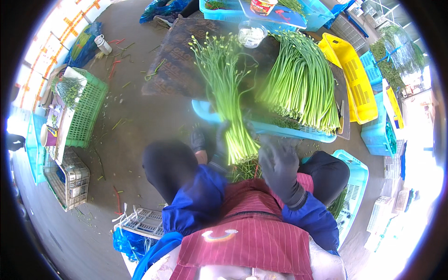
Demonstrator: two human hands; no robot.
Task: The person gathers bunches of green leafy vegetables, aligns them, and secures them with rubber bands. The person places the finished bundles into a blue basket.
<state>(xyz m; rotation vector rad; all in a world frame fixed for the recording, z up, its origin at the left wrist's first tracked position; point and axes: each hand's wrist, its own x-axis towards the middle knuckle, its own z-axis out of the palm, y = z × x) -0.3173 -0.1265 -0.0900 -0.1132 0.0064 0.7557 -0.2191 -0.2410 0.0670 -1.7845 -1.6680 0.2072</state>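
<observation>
My left hand (219, 150), in a dark glove, is wrapped around a bunch of garlic chive stems (232, 115); part of the hand is hidden behind them. Their budded tips (220, 49) lie towards the board, and the pale cut ends point at my lap. Close beside those ends is my right hand (280, 162), also gloved, with bent, blurred fingers; whether it pinches anything cannot be seen. A large pile of green stems (302, 84) rests on the dark board (182, 66) to the right. Short cut pieces (245, 171) lie below the bunch.
A clear plastic tub (252, 35) stands on the board's far side. Beyond are blue crates (224, 14) and a noodle cup (262, 7). A knife (341, 117) lies at the board's right edge, near a yellow crate (357, 80). Left stands a green crate (87, 108).
</observation>
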